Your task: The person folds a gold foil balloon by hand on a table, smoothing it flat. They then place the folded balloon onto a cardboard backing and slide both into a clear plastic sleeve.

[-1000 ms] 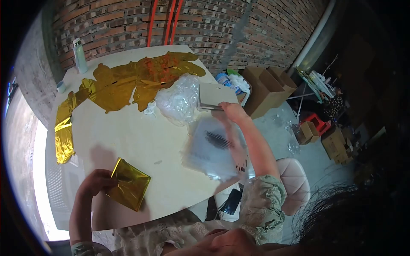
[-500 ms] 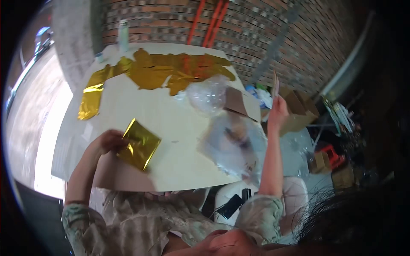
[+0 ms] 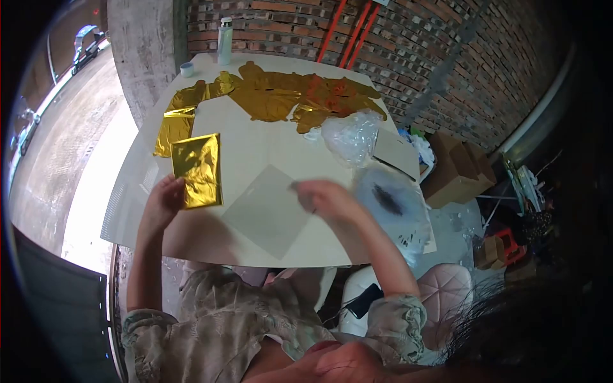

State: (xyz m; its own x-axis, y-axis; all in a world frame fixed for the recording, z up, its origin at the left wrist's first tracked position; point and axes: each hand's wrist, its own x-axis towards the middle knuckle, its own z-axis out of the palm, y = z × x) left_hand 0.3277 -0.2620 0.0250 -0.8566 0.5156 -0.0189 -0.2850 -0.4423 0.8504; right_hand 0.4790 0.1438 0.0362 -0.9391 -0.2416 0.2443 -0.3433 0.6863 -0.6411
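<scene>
My left hand [image 3: 167,195] pinches the lower left edge of a shiny gold foil packet [image 3: 199,171], flat and rectangular, raised at the left side of the table. A thin grey square sheet [image 3: 265,214] shows over the pale tabletop, turned like a diamond. My right hand [image 3: 322,196], slightly blurred, has closed fingers at this sheet's upper right edge. Farther back, several gold foil pieces [image 3: 265,96] lie spread in an overlapping band, some with reddish patches.
Crumpled clear plastic [image 3: 350,137], a grey-brown board [image 3: 396,153] and a clear bag with dark contents [image 3: 389,201] lie at the right. A bottle [image 3: 225,41] and small cup [image 3: 186,69] stand at the back left. Cardboard boxes [image 3: 450,169] sit beyond the right edge.
My right hand has come from the far right to the table's middle, where the grey sheet now shows. The left hand has raised the gold packet and turned it more upright. The view has shifted.
</scene>
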